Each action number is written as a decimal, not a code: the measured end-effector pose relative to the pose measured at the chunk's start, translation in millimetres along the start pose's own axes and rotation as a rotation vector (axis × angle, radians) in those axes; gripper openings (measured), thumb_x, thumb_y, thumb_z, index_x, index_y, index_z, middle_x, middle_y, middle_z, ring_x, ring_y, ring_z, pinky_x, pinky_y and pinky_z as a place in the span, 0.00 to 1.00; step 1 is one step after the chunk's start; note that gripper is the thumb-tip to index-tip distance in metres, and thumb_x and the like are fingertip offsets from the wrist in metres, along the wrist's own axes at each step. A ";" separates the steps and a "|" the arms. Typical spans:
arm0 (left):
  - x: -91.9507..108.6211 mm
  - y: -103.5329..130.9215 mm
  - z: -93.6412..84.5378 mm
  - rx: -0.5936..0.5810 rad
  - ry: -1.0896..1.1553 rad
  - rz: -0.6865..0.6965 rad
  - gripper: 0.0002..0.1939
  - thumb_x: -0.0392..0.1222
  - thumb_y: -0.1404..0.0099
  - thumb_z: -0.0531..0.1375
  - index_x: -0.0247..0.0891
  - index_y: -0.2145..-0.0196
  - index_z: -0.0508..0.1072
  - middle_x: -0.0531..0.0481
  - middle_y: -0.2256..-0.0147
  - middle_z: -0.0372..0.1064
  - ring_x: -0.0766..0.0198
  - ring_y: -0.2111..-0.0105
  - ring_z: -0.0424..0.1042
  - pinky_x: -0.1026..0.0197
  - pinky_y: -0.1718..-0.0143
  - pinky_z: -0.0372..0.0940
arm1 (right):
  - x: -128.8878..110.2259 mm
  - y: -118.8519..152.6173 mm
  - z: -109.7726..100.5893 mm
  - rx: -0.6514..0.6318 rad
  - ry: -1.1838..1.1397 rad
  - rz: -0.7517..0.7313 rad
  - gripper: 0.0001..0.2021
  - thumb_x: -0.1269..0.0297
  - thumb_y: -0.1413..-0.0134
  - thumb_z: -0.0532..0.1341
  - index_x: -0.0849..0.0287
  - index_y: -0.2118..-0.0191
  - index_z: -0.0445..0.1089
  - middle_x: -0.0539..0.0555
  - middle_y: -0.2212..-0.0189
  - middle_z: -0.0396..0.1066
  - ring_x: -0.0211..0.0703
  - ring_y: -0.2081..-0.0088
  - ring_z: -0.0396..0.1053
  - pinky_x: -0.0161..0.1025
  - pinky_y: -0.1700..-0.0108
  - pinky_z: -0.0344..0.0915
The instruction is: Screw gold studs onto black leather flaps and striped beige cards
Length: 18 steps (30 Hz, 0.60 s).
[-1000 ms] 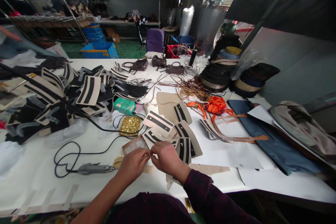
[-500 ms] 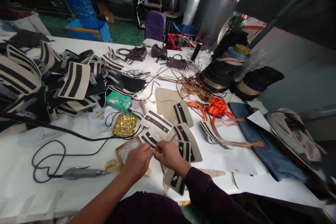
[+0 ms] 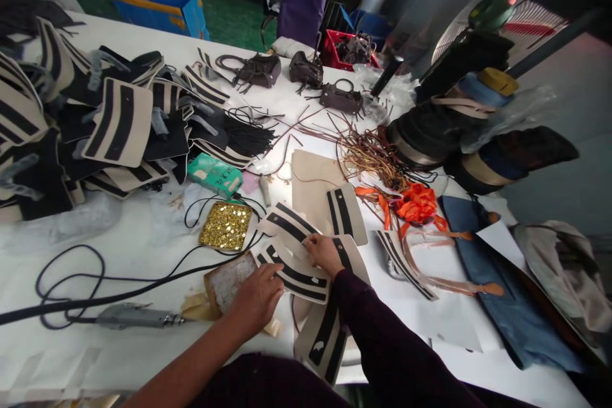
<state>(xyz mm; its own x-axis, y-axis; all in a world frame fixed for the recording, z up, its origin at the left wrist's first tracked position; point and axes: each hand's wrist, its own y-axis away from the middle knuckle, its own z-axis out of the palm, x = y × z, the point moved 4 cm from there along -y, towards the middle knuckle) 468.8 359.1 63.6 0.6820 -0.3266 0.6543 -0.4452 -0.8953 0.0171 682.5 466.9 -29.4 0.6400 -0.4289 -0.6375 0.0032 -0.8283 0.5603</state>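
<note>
My right hand (image 3: 325, 252) is closed in a pinch by the right end of a beige panel with black stripes (image 3: 282, 220); whatever is between its fingertips is hidden. My left hand (image 3: 258, 301) has its fingers apart and lightly bent, their tips at the left edge of a second striped panel (image 3: 301, 280). Small round fittings dot the stripes. More striped panels (image 3: 322, 338) lie under and beside my right forearm. An open box of small gold-coloured metal pieces (image 3: 225, 227) stands beyond my left hand, and a shallow tray (image 3: 228, 280) lies partly behind it.
A grey corded power screwdriver (image 3: 138, 317) lies at left, its cable looping over the table. Striped pieces (image 3: 119, 121) are heaped at the back left beside a green box (image 3: 215, 174). Brown cords (image 3: 368, 153), orange ribbon (image 3: 417, 204) and small dark bags (image 3: 258, 70) lie farther off.
My hands, together before, have moved apart. The right has moved to the upper panel's end, and the left has opened beside the lower panel. The camera view has tilted down.
</note>
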 end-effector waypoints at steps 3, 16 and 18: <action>-0.6 -3.6 2.1 -0.030 0.013 -0.029 0.08 0.33 0.30 0.56 0.39 0.65 0.73 0.41 0.44 0.70 0.50 0.44 0.68 0.46 0.44 0.67 | 5.5 -6.6 3.0 0.063 0.045 -0.011 0.09 0.64 0.38 0.59 0.61 0.66 0.73 0.52 0.74 0.74 0.36 0.76 0.69 0.31 0.73 0.61; 4.8 -5.5 -3.2 -0.031 0.085 -0.062 0.08 0.33 0.30 0.55 0.39 0.64 0.74 0.40 0.48 0.72 0.52 0.48 0.70 0.49 0.46 0.66 | 10.4 -14.6 3.7 0.255 0.139 -0.005 0.09 0.61 0.44 0.63 0.61 0.61 0.73 0.57 0.69 0.77 0.45 0.66 0.74 0.36 0.65 0.63; 6.3 -3.6 -5.7 -0.022 0.122 -0.095 0.08 0.35 0.30 0.54 0.39 0.64 0.73 0.43 0.56 0.73 0.54 0.54 0.72 0.52 0.51 0.67 | 6.8 -12.8 1.9 0.272 0.131 -0.031 0.11 0.61 0.45 0.63 0.62 0.60 0.72 0.57 0.69 0.77 0.44 0.68 0.75 0.36 0.66 0.64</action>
<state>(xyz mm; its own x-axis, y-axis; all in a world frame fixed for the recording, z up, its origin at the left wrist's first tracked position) 471.4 362.0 72.0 0.6469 -0.2006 0.7357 -0.3957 -0.9130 0.0989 685.4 474.0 -41.9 0.7368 -0.3664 -0.5683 -0.1707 -0.9140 0.3679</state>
